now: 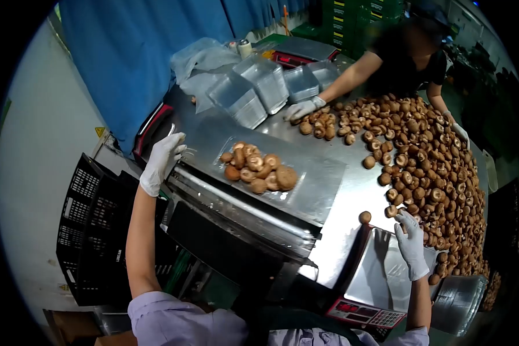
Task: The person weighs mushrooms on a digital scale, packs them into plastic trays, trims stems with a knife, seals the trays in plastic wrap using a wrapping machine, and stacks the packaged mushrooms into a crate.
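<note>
My left hand (162,160), in a white glove, is at the left end of the wrapping machine, fingers curled around something thin that I cannot make out. My right hand (410,241), also gloved, hangs above the right side of the scale (375,271), its fingers bent and apart beside the edge of the mushroom pile (427,167). One mushroom (391,211) lies close to its fingertips. Between my hands, a group of mushrooms (259,167) sits on clear film or in a clear tray on the metal table (334,196).
Across the table a co-worker (409,55) reaches both gloved hands to the mushrooms. Stacked clear trays (251,92) stand at the back, with another scale (303,52) behind. More trays (458,303) are at lower right. Black crates (95,230) stand at left.
</note>
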The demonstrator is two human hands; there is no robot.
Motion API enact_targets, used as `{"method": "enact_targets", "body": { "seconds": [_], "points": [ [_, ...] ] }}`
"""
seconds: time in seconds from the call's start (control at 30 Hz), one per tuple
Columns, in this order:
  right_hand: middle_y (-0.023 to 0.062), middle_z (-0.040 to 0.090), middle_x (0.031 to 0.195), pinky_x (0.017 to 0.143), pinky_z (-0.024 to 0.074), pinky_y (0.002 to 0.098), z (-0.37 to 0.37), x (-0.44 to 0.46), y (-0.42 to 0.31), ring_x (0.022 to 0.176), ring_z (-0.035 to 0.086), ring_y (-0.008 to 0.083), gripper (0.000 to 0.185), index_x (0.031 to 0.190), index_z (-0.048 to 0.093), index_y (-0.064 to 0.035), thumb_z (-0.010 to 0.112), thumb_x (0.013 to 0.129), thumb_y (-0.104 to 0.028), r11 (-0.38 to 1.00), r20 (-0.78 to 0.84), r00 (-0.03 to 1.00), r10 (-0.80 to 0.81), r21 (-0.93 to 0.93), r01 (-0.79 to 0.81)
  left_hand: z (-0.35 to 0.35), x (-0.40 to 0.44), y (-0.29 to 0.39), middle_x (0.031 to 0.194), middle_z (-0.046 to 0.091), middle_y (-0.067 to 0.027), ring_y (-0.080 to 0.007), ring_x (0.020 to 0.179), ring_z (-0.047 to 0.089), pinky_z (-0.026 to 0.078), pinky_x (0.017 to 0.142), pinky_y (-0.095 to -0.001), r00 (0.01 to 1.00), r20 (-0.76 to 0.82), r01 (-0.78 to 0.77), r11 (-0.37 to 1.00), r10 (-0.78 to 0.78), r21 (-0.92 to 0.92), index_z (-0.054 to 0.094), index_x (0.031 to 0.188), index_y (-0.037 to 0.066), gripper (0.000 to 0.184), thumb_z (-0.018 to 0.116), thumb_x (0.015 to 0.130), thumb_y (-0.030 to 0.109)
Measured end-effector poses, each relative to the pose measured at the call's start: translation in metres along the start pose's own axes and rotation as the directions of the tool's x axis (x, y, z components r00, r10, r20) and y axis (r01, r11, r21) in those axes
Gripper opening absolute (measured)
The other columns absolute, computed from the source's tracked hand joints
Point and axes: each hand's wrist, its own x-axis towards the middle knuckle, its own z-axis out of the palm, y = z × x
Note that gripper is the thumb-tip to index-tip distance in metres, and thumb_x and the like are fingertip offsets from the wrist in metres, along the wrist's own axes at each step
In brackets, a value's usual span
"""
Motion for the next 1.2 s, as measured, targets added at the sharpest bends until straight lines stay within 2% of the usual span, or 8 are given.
{"method": "enact_targets", "body": {
  "seconds": [0.13, 0.27, 0.4, 0.57, 0.8, 0.9, 1.03, 1.2],
  "points": [
    [0.0171, 0.061, 0.112, 0.093, 0.0442, 0.0377, 0.042, 0.007, -0.074, 0.109, 0.055, 0.0313, 0.023, 0.104, 0.063, -0.0030, 0.061, 0.082, -0.010, 0.998, -0.103, 0.993, -0.052, -0.044, 0.047, -0.012, 0.036, -0.019, 0.113, 0.060, -0.0032, -0.0119, 0.096, 0.058, 0.041, 0.079, -0.0243, 0.988, 0.124, -0.097, 0.992, 0.087, 0.077, 0.057, 0.120, 0.003, 0.041, 0.054, 0.093, 0.033],
    [0.0144, 0.066, 0.100, 0.076, 0.0510, 0.0323, 0.089, 0.020, -0.154, 0.088, 0.064, 0.0262, 0.024, 0.102, 0.066, -0.0049, 0.066, 0.082, -0.017, 0.975, -0.103, 0.974, 0.202, 0.114, -0.190, -0.003, 0.067, -0.051, 0.104, 0.065, -0.0076, -0.0172, 0.097, 0.061, 0.045, 0.083, -0.0285, 0.906, 0.360, -0.321, 0.916, 0.223, 0.242, 0.060, 0.114, 0.000, 0.037, 0.057, 0.090, 0.028],
    [0.0102, 0.067, 0.095, 0.073, 0.0507, 0.0325, 0.136, 0.033, -0.222, 0.082, 0.063, 0.0252, 0.025, 0.097, 0.067, -0.0073, 0.071, 0.078, -0.023, 0.974, -0.250, 0.947, -0.201, -0.155, 0.166, 0.020, 0.065, -0.058, 0.108, 0.062, -0.0177, -0.0298, 0.101, 0.060, 0.046, 0.088, -0.0342, 0.706, 0.540, -0.685, 0.637, 0.458, 0.355, 0.060, 0.114, 0.002, 0.039, 0.059, 0.086, 0.029],
    [0.0099, 0.056, 0.120, 0.098, 0.0351, 0.0449, 0.185, 0.058, -0.260, 0.118, 0.047, 0.0307, 0.055, 0.115, 0.057, -0.0107, 0.076, 0.069, -0.033, 0.873, -0.159, 0.917, -0.366, -0.400, 0.279, 0.050, 0.074, -0.054, 0.111, 0.059, -0.0220, -0.0342, 0.101, 0.059, 0.045, 0.089, -0.0382, 0.699, 0.641, -0.679, 0.573, 0.315, 0.458, 0.049, 0.126, -0.001, 0.051, 0.057, 0.083, 0.026],
    [0.0078, 0.063, 0.098, 0.096, 0.0356, 0.0460, 0.222, 0.060, -0.256, 0.114, 0.050, 0.0300, 0.050, 0.106, 0.056, -0.0064, 0.078, 0.064, -0.022, 0.842, -0.233, 0.884, -0.406, -0.473, 0.262, 0.062, 0.079, -0.052, 0.114, 0.057, -0.0254, -0.0368, 0.107, 0.055, 0.042, 0.093, -0.0403, 0.713, 0.685, -0.632, 0.559, 0.148, 0.537, 0.039, 0.135, 0.001, 0.064, 0.057, 0.078, 0.023],
    [0.0080, 0.062, 0.097, 0.096, 0.0363, 0.0453, 0.220, 0.052, -0.251, 0.110, 0.052, 0.0302, 0.040, 0.100, 0.059, -0.0084, 0.076, 0.065, -0.016, 0.893, -0.312, 0.868, -0.387, -0.363, 0.268, 0.057, 0.079, -0.049, 0.124, 0.056, -0.0172, -0.0223, 0.107, 0.057, 0.045, 0.091, -0.0294, 0.720, 0.694, -0.477, 0.737, 0.014, 0.480, 0.030, 0.141, 0.002, 0.072, 0.065, 0.079, 0.008],
    [0.0138, 0.060, 0.097, 0.088, 0.0433, 0.0437, 0.205, 0.047, -0.239, 0.102, 0.055, 0.0316, 0.026, 0.091, 0.063, -0.0115, 0.074, 0.068, -0.015, 0.945, -0.443, 0.842, -0.308, -0.246, 0.216, 0.048, 0.088, -0.061, 0.119, 0.059, -0.0182, -0.0265, 0.110, 0.057, 0.043, 0.094, -0.0310, 0.694, 0.718, -0.486, 0.773, 0.058, 0.407, 0.036, 0.139, 0.003, 0.072, 0.069, 0.075, 0.012],
    [0.0085, 0.062, 0.101, 0.089, 0.0426, 0.0435, 0.203, 0.042, -0.233, 0.105, 0.054, 0.0304, 0.036, 0.099, 0.060, -0.0095, 0.075, 0.070, -0.024, 0.894, -0.252, 0.868, -0.429, -0.256, 0.368, 0.043, 0.081, -0.055, 0.123, 0.056, -0.0189, -0.0288, 0.113, 0.055, 0.041, 0.097, -0.0318, 0.720, 0.694, -0.493, 0.725, 0.028, 0.482, 0.038, 0.137, 0.004, 0.070, 0.068, 0.075, 0.018]
  ]
}}
